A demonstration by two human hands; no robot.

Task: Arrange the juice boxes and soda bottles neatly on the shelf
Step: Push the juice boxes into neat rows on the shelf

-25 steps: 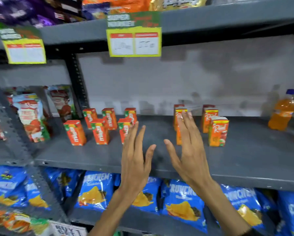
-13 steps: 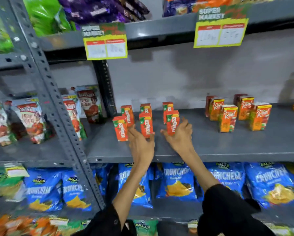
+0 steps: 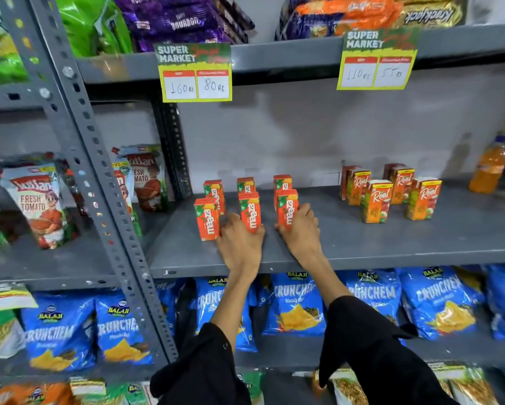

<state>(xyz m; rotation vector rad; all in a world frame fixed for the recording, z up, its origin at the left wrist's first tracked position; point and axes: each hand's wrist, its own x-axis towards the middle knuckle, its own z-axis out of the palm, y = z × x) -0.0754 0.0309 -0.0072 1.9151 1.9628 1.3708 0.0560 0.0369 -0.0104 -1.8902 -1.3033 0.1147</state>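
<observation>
Several orange Maaza juice boxes stand in two rows on the grey shelf [image 3: 347,244]. My left hand [image 3: 239,244] wraps the base of the front middle Maaza box [image 3: 249,209], beside the front left Maaza box [image 3: 206,219]. My right hand [image 3: 299,230] grips the front right Maaza box [image 3: 287,206]. Further right stands a cluster of Real juice boxes [image 3: 377,200]. An orange soda bottle [image 3: 488,166] stands at the far right, with a second one cut off by the frame edge.
A perforated grey upright [image 3: 99,176] divides this bay from tomato sauce pouches [image 3: 37,203] on the left. Blue Crunchem chip bags [image 3: 298,305] fill the shelf below. Price tags [image 3: 195,73] hang from the shelf above, which carries snack packs.
Both hands swung left from the Real boxes to the Maaza boxes and closed on the front middle and front right boxes. The view shifted left with them.
</observation>
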